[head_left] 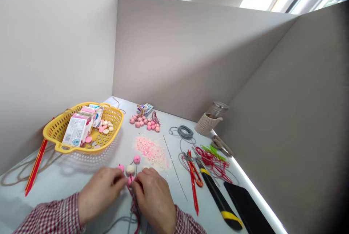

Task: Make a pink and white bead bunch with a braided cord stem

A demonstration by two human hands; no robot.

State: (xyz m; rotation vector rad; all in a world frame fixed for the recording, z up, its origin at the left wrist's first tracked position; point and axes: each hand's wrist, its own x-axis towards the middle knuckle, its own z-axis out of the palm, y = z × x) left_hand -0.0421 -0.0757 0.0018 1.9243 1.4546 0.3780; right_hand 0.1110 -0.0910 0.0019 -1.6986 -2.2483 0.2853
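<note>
My left hand (99, 192) and my right hand (154, 195) meet low in the middle of the table, fingers pinched together around a pink bead (131, 180) on red and grey cords (135, 210). Just beyond the fingertips lie a cream bead (130, 169) and two more pink beads (136, 159). A patch of tiny pink and white beads (151, 151) spreads behind them. Both sleeves are red-and-white checked.
A yellow basket (61, 128) with cartons and beads stands at left, a red stick (35, 166) and twine beside it. A cluster of pink beads (144, 122), grey cord coil (185, 132), jar (211, 119), red cords, snips (195, 172), a utility knife (218, 197) and a phone (248, 208) lie right.
</note>
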